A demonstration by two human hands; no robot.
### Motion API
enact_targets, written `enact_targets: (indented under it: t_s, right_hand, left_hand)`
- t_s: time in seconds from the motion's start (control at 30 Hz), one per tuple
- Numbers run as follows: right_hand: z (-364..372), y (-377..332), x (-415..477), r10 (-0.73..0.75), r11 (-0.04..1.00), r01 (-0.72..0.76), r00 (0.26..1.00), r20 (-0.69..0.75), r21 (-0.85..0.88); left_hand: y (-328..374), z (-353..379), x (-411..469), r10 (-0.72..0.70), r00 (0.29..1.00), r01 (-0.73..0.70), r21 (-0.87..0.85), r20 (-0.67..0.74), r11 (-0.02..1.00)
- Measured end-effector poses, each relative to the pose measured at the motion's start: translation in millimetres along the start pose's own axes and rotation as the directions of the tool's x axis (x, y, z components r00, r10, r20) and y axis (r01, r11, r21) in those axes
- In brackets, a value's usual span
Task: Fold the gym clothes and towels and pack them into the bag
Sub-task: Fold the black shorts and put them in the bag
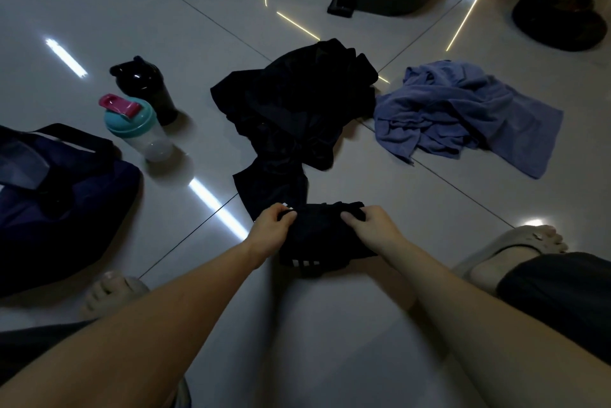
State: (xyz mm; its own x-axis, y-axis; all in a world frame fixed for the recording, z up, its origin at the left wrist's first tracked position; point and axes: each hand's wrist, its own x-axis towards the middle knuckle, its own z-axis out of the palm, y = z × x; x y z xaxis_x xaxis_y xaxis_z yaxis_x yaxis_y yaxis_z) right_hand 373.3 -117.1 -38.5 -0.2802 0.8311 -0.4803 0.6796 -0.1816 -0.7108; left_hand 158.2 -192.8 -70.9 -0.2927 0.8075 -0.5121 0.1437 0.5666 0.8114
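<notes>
- My left fingers (pixel 285 214) and right fingers (pixel 350 218) both pinch the black shorts (pixel 322 237), which lie sideways between them.
- The bag (pixel 49 202) sits off past my left fingers, nearer that side.

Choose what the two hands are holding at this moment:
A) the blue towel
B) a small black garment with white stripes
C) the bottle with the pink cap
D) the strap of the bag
B: the left hand and the right hand each pinch an edge of the black garment with white stripes, while the blue towel lies apart from both hands.
</notes>
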Motion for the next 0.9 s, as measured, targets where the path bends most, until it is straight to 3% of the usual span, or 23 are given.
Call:
enact_targets:
  t_s: [0.13, 0.2, 0.23, 0.27, 0.3, 0.33, 0.37, 0.43, 0.53, 0.6, 0.7, 0.77, 0.83, 0.9]
  right_hand:
    - [15, 2, 13, 0.076, 0.98, -0.092, 0.992, -0.098, -0.174]
    - [22, 8, 18, 0.135, 0.959, -0.169, 0.978, -0.158, -0.226]
    - [24, 10, 20, 0.156, 0.949, -0.2, 0.969, -0.189, -0.245]
    - [26, 12, 21, 0.17, 0.94, -0.223, 0.962, -0.213, -0.258]
    - [27, 13, 22, 0.178, 0.934, -0.238, 0.957, -0.229, -0.267]
    - [27, 13, 23, 0.187, 0.929, -0.251, 0.952, -0.242, -0.273]
    - [26, 13, 23, 0.199, 0.924, -0.268, 0.946, -0.254, -0.272]
    - [22, 16, 24, 0.226, 0.911, -0.308, 0.929, -0.292, -0.275]
    - [7, 21, 17, 0.219, 0.853, -0.363, 0.901, -0.375, -0.375]
    - [-7, 23, 11, 0.073, 0.833, -0.304, 0.888, -0.455, -0.462]
    - [-11, 15, 9, -0.283, 0.774, -0.101, 0.828, -0.484, -0.625]
    - [6, 1, 7, -0.492, 0.721, 0.104, 0.773, -0.401, -0.684]
    - [33, -3, 2, -0.64, 0.607, 0.371, 0.752, -0.156, -0.703]
    - [50, 18, -2, -0.563, 0.547, 0.465, 0.82, 0.104, -0.696]
  left_hand:
    - [-1, 15, 5, 0.04, 0.99, -0.012, 0.2, -0.136, 0.98]
    - [5, 18, -3, 0.209, 0.942, -0.088, 0.408, -0.264, 0.909]
    - [7, 20, -8, 0.405, 0.873, -0.215, 0.531, -0.272, 0.819]
    - [9, 25, -13, 0.596, 0.785, -0.369, 0.644, -0.17, 0.67]
    - [6, 32, -15, 0.708, 0.706, -0.492, 0.721, 0.003, 0.488]
    - [0, 39, -15, 0.722, 0.672, -0.551, 0.761, 0.162, 0.342]
    - [-7, 44, -15, 0.666, 0.704, -0.544, 0.791, 0.247, 0.281]
    - [-18, 49, -9, 0.5, 0.827, -0.439, 0.851, 0.257, 0.287]
    - [-26, 49, 1, 0.396, 0.87, -0.409, 0.879, 0.294, 0.246]
    - [-22, 50, 6, 0.354, 0.889, -0.393, 0.88, 0.289, 0.266]
    - [-14, 58, 9, 0.291, 0.922, -0.336, 0.9, 0.254, 0.277]
    - [-10, 61, 10, 0.242, 0.942, -0.295, 0.92, 0.234, 0.259]
    - [-9, 60, 13, 0.213, 0.943, -0.304, 0.925, 0.256, 0.23]
    - [-13, 53, 14, 0.238, 0.921, -0.368, 0.891, 0.309, 0.265]
